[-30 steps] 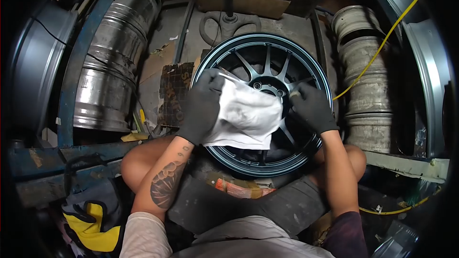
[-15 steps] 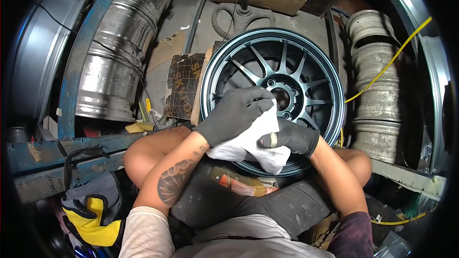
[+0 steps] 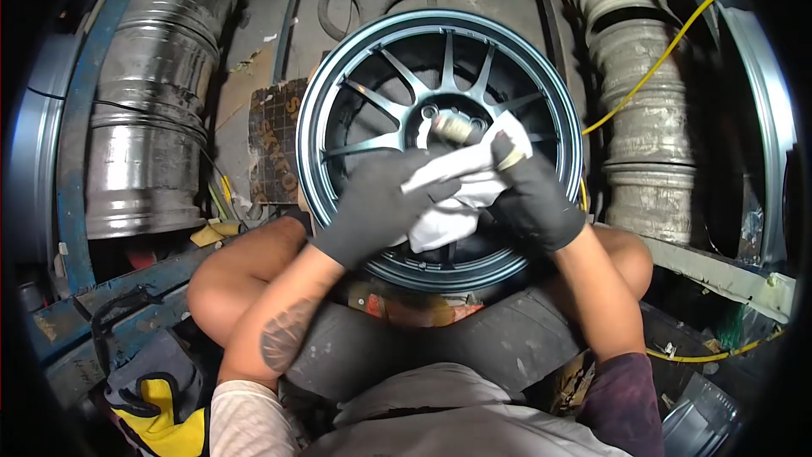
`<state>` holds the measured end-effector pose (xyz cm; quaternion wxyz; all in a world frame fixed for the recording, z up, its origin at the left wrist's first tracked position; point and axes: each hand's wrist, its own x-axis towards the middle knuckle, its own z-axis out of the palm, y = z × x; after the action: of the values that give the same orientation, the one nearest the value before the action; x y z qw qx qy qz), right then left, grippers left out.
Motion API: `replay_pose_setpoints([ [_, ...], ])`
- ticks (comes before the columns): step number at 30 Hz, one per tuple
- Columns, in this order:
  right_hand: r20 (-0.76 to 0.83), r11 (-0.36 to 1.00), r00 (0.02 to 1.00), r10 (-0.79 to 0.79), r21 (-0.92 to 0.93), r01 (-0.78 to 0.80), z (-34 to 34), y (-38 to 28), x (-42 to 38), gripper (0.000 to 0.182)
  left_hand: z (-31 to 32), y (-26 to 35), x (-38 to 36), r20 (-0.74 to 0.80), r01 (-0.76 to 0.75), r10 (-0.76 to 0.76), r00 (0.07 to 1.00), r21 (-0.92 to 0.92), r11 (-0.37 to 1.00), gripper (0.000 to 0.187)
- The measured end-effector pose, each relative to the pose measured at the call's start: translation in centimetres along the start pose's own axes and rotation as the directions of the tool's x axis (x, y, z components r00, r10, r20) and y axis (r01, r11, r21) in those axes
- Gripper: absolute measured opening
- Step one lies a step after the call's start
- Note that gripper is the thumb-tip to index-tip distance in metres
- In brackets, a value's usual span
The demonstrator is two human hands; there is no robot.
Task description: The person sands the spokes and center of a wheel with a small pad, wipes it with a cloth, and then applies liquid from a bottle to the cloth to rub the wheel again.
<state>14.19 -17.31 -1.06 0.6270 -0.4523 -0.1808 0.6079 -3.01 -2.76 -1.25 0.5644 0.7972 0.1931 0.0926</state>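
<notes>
Both my hands wear dark gloves and hold a bunched white cloth over a dark blue-green multi-spoke wheel rim. My left hand closes on the cloth's left side, above the lower left spokes. On the cloth's right end is my right hand, its thumb bent over the fabric with a pale band round it. The cloth and hands hide the lower part of the hub and several spokes. Within the hub opening shows a blurred beige roll-like thing that I cannot make out. The rim lies in front of my crossed legs.
Silvery wheel barrels are stacked at left, with whitish ones at right. A yellow hose crosses the right side. Yellow-and-grey gloves lie at lower left. A blue metal frame and a patterned cardboard piece stand left of the rim.
The cloth has moved up toward the hub and is bunched differently, with my right hand higher on it. The view has shifted, so the rim sits further left and higher.
</notes>
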Motion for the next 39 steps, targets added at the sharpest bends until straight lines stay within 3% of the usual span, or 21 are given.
replay_pose_setpoints([
  [2, 0.070, 0.991, 0.997, -0.040, 0.131, 0.031, 1.3, -2.6, -1.2, 0.061, -1.7, 2.4, 0.9, 0.138, 0.106, -0.065, 0.988, -0.320, 0.941, 0.028],
  [4, 0.069, 0.988, 0.993, -0.093, 0.132, 0.083, 0.9, -3.7, -1.8, 0.060, -2.6, 3.9, 1.8, 0.268, 0.115, -0.029, 0.963, -0.309, 0.944, 0.032],
  [5, 0.064, 0.960, 0.965, -0.253, -0.107, 0.259, 1.2, -4.6, -2.4, 0.059, -2.9, 4.9, 2.2, 0.341, 0.164, -0.026, 0.940, -0.384, 0.909, 0.041],
  [7, 0.079, 0.866, 0.954, -0.288, -0.403, 0.295, 1.2, -5.7, -2.5, 0.058, -2.6, 4.7, 3.1, 0.459, 0.245, 0.019, 0.888, -0.508, 0.826, 0.056],
  [11, 0.173, 0.812, 0.962, -0.212, -0.515, 0.272, 0.5, -4.3, -2.2, 0.065, 4.7, -0.7, 3.8, 0.432, 0.433, -0.032, 0.901, -0.901, 0.027, 0.050],
  [14, 0.028, 0.825, 0.967, -0.255, -0.515, 0.232, -0.1, -4.2, -3.1, 0.055, 4.4, 0.7, 4.5, 0.428, 0.391, 0.020, 0.903, -0.842, 0.371, 0.037],
  [15, -0.030, 0.833, 0.954, -0.297, -0.498, 0.243, -0.6, -4.2, -3.5, 0.045, 3.1, 3.5, 5.1, 0.475, 0.372, -0.123, 0.871, -0.474, 0.798, 0.030],
  [16, -0.100, 0.829, 0.936, -0.336, -0.504, 0.244, -1.1, -4.7, -3.9, 0.043, 2.9, 3.8, 5.2, 0.361, 0.147, -0.059, 0.930, -0.219, 0.965, 0.026],
  [17, -0.183, 0.809, 0.896, -0.405, -0.528, 0.258, -1.4, -5.6, -4.6, 0.041, 2.7, 4.0, 5.3, 0.240, -0.034, 0.006, 0.971, 0.114, 0.993, 0.021],
  [19, -0.329, 0.726, 0.765, -0.554, -0.641, 0.250, -1.9, -7.3, -6.5, 0.039, 2.1, 3.2, 4.5, 0.073, -0.203, 0.194, 0.978, 0.153, 0.967, 0.018],
  [20, -0.337, 0.636, 0.695, -0.636, -0.739, 0.224, -2.3, -8.1, -7.3, 0.038, 0.3, 3.8, 4.0, 0.099, -0.097, 0.088, 0.991, 0.088, 0.991, 0.018],
  [22, -0.078, 0.237, 0.656, -0.751, -0.959, 0.157, -3.2, -9.2, -8.1, 0.039, -3.3, 5.7, 3.3, 0.139, 0.077, -0.092, 0.986, 0.113, 0.991, 0.019],
  [24, 0.250, -0.186, 0.636, -0.730, -0.968, 0.166, -4.1, -9.8, -8.1, 0.036, -4.8, 5.8, 3.0, -0.016, 0.019, -0.017, 1.000, 0.084, 0.996, 0.020],
  [25, 0.312, -0.209, 0.678, -0.666, -0.950, 0.231, -4.3, -9.3, -7.5, 0.034, -6.0, 6.5, 3.0, -0.042, -0.012, 0.026, 0.999, 0.310, 0.951, 0.021],
  [28, 0.339, -0.139, 0.818, -0.465, -0.940, 0.311, -4.6, -6.3, -6.1, 0.027, -7.5, 8.0, 2.6, -0.100, 0.040, 0.004, 0.995, 0.432, 0.901, 0.021],
  [30, 0.350, -0.167, 0.886, -0.304, -0.935, 0.312, -3.9, -4.4, -5.5, 0.024, -9.5, 8.7, 2.2, -0.044, 0.026, -0.009, 0.999, 0.391, 0.920, 0.023],
  [31, 0.259, -0.224, 0.964, -0.062, -0.945, 0.239, -3.0, -4.4, -5.4, 0.026, -10.7, 9.3, 1.7, -0.081, 0.069, -0.042, 0.996, 0.355, 0.933, 0.027],
  [32, 0.357, -0.214, 0.928, -0.103, -0.920, 0.330, -2.9, -3.7, -5.4, 0.028, -11.5, 8.6, 1.5, -0.178, -0.104, 0.163, 0.970, 0.301, 0.948, 0.033],
  [34, 0.505, -0.221, 0.819, -0.273, -0.861, 0.458, -0.8, -3.6, -4.1, 0.014, -14.6, 8.6, -0.5, -0.385, -0.024, 0.153, 0.910, 0.320, 0.947, 0.035],
  [35, 0.437, -0.170, 0.888, -0.146, -0.895, 0.412, 0.4, -4.7, -3.6, 0.017, -16.1, 8.7, -2.7, -0.468, 0.162, -0.078, 0.880, 0.141, 0.977, 0.035],
  [39, 0.530, -0.282, 0.818, -0.225, -0.839, 0.466, 1.4, -4.7, -2.3, 0.033, -18.0, 0.4, -11.9, -0.332, 0.326, -0.274, 0.903, 0.111, 0.939, 0.036],
])
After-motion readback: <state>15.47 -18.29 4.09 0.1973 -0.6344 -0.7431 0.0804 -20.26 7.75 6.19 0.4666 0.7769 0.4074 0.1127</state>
